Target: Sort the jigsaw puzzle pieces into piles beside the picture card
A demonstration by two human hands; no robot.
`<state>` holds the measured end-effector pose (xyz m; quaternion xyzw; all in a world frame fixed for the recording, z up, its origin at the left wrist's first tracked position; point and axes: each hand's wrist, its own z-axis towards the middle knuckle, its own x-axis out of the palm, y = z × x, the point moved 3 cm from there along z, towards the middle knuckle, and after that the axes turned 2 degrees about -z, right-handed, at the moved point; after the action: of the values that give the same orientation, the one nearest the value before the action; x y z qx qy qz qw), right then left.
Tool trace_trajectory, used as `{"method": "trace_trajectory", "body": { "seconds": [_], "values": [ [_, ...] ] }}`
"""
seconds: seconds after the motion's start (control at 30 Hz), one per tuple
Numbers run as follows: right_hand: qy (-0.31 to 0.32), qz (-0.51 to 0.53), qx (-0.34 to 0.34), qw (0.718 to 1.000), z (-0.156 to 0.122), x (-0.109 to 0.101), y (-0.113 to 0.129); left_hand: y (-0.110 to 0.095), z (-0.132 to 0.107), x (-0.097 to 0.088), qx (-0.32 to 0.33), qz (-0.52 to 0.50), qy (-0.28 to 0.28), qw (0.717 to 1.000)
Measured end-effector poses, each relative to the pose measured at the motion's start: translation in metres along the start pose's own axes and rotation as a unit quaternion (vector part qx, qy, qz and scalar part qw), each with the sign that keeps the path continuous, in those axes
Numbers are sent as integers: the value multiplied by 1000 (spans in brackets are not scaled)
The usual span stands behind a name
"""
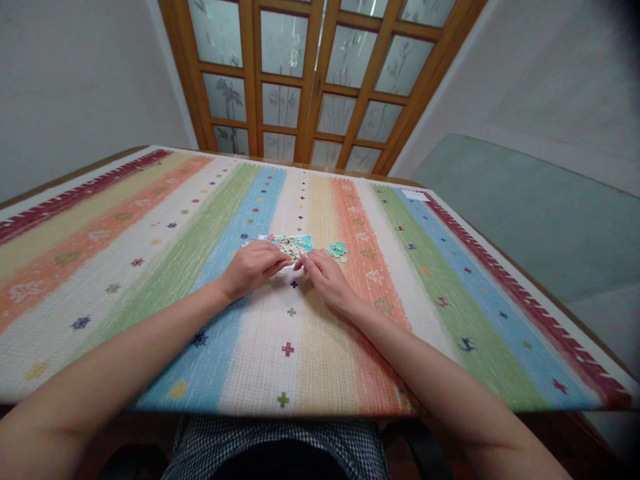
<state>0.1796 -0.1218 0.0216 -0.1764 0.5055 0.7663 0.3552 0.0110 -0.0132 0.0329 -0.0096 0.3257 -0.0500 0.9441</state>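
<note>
A pile of small jigsaw puzzle pieces, pale and turquoise, lies on a flat white and blue sheet at the middle of the table. My left hand rests over the pile's near left side, fingers curled and pressed together; whatever is in them is hidden. At the near right edge of the pile, my right hand is closed in a pinch with its fingertips close to those of the left. Something small and pale shows at these fingertips, too small to name. A separate cluster of turquoise puzzle pieces sits just beyond my right hand.
A striped, patterned tablecloth covers the table. Near its far right corner lies a white paper. Wooden doors with glass panes stand behind the table, and a pale greenish panel is at the right.
</note>
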Motion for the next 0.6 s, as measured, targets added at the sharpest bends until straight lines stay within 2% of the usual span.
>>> {"method": "trace_trajectory", "body": {
  "seconds": [0.1, 0.2, 0.43, 0.53, 0.6],
  "values": [
    [9, 27, 4, 1000, 1, 3, 0, -2, -1, 1, 36, 8, 18, 999],
    [13, 39, 14, 999, 1, 4, 1, -1, -4, 4, 32, 9, 42, 999],
    [-21, 33, 27, 999, 2, 2, -7, 13, -12, 11, -95, -9, 75, 993],
    [-65, -4, 33, 997, 9, -12, -26, 23, -14, 8, -145, -5, 73, 987],
    [-111, -38, 53, 992, 14, -31, -48, 32, -16, 6, -181, 0, 64, 981]
  ]
}}
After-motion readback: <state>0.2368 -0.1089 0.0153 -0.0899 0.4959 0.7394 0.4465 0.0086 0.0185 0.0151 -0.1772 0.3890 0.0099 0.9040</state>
